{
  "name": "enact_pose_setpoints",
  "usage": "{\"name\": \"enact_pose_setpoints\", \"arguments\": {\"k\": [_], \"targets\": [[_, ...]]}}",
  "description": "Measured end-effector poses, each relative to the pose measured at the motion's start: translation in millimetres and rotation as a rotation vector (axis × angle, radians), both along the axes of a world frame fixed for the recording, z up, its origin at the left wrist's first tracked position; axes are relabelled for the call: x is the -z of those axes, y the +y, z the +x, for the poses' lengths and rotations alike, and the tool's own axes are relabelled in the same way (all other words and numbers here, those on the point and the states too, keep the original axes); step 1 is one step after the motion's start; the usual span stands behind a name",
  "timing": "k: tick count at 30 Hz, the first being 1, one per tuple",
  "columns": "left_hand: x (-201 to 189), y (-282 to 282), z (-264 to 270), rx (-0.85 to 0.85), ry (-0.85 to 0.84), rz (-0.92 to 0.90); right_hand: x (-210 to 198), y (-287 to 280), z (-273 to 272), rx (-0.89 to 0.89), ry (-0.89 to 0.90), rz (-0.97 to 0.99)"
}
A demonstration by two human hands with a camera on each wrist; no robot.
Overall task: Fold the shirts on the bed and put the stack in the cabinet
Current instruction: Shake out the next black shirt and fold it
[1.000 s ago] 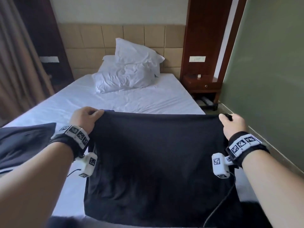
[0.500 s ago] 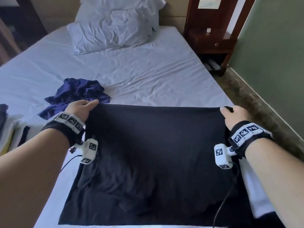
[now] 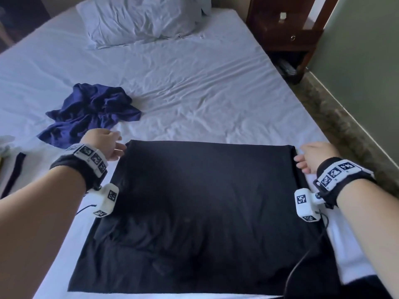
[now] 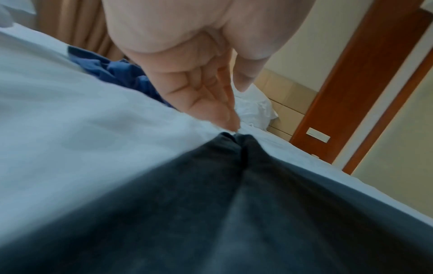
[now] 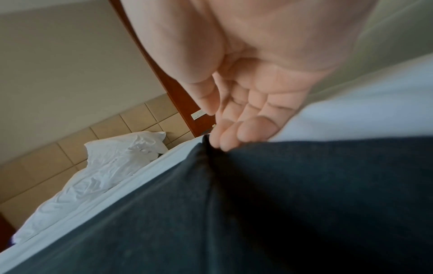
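Note:
A black shirt lies spread flat on the white bed, its far edge straight across. My left hand hovers at the shirt's far left corner, fingers straight and holding nothing. Over at the far right corner, my right hand is also open, its fingertips just touching the cloth. A crumpled dark blue shirt lies on the sheet beyond my left hand.
White pillows sit at the head of the bed. A dark wooden nightstand stands at the far right, beside a green wall. More clothing lies at the left edge. The floor strip runs along the bed's right side.
Both hands lowered the black shirt onto the bed and let go of its far corners. The head view tilted down toward the bed.

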State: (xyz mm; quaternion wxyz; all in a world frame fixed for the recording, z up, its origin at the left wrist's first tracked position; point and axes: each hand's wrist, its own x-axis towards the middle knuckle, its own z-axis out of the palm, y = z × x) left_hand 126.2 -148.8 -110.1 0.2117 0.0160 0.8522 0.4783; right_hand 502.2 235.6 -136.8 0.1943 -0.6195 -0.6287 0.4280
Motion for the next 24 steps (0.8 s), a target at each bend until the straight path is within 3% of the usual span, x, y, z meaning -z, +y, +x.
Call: {"name": "enact_pose_setpoints", "arguments": {"k": [6,9,14,20,24], "targets": [[-1.5,15.9,4.1,0.091,-0.030,-0.133,-0.5,2.7,-2.6,-0.064,-0.012,-0.040],[-7.9,21.5,9.9,0.033,-0.261,-0.003,0.5,5.6,-7.0,-0.057,0.019,-0.028],[-11.4,20.0,10.5,-0.205,-0.319,0.228,0.9,5.6,-20.9,-0.076,0.038,-0.046],[-3.3,15.9,4.6,-0.199,-0.469,0.494,-1.4,22.9,-21.9,-0.072,0.086,-0.171],[1.1,14.5,3.2,-0.180,-0.481,0.525,-4.5,15.3,-26.1,-0.023,0.194,-0.323]]}}
